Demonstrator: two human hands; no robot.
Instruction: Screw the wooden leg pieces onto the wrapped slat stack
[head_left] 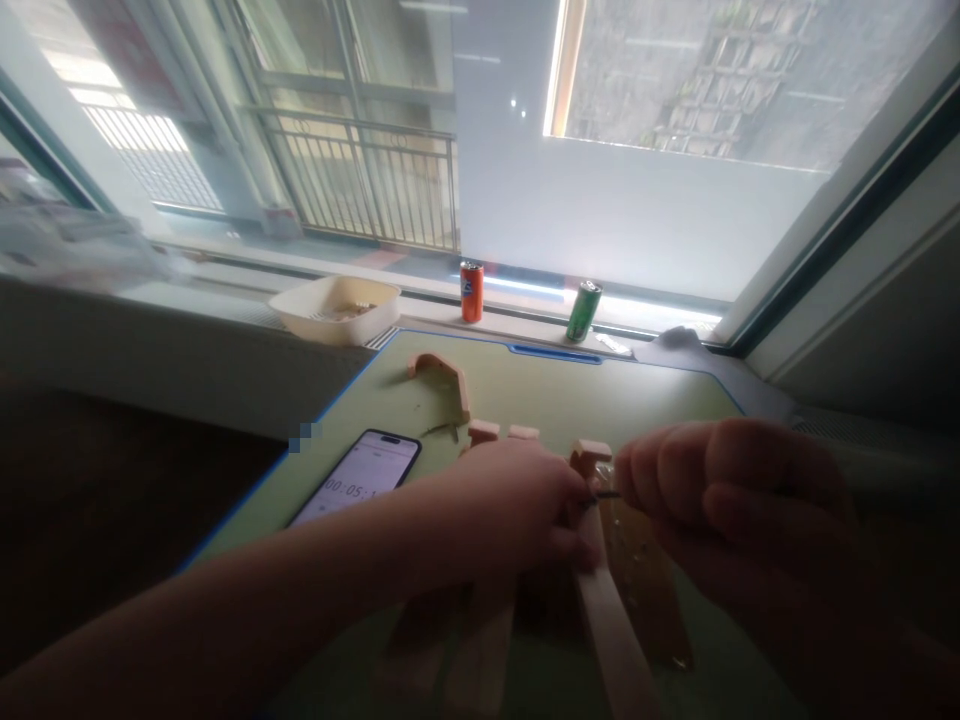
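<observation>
My left hand (536, 495) reaches across from the left, its fingers closed around the upper part of a pale wooden strip (619, 640). A curved wooden piece (591, 452) sits at the strip's far end. From my right hand (739, 475), closed in a fist, a thin dark metal shaft (609, 494) points left and meets the strip by my left fingertips. The tool's handle is hidden in the fist, so its exact kind does not show. Beside the strip, under my right hand, lies a clear plastic bag (645, 580) with small shiny bits.
A phone (360, 475) showing a timer lies left of my forearm. A curved wooden hook (450, 385) and small metal parts (450, 432) lie farther back on the green table (630, 395). Along the sill stand a cream basket (300, 310), an orange can (472, 295) and a green can (583, 312).
</observation>
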